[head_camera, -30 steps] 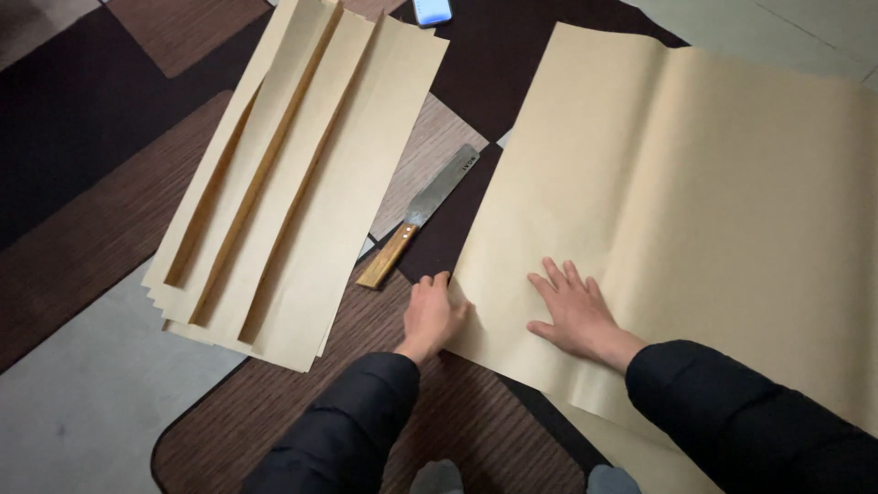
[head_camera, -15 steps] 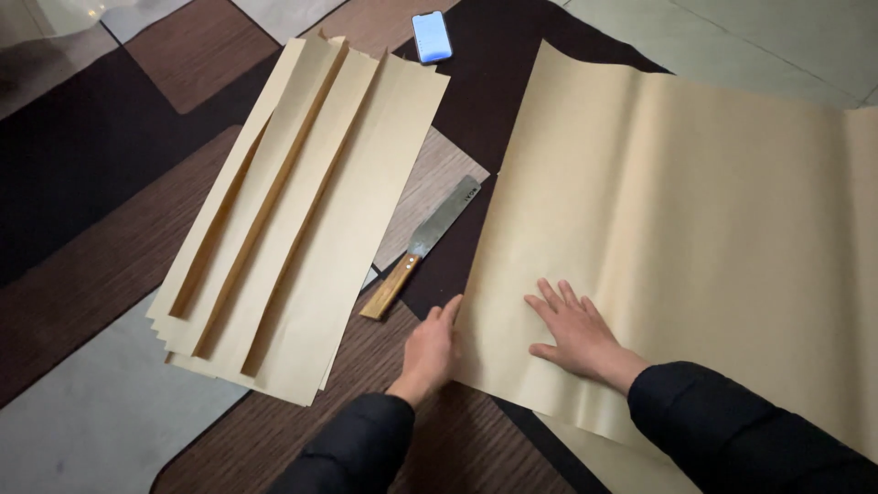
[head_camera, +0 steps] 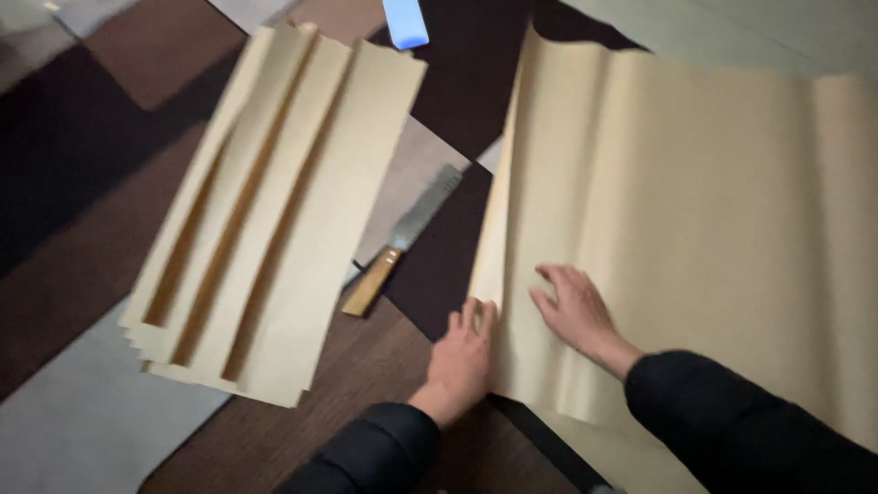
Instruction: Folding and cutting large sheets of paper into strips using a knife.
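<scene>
Large tan sheet [head_camera: 695, 229] lay across right of frame. Left hand [head_camera: 462, 352] flat at its left edge, fingers extended, gripping nothing; right hand [head_camera: 576, 306] spread flat atop it. Judged light, limp, crease-prone; best taken at edge. Knife [head_camera: 402, 240] noted left.

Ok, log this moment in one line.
left hand: at edge of large paper sheet | right hand: flat on it | knife: untouched beside folded stack
</scene>
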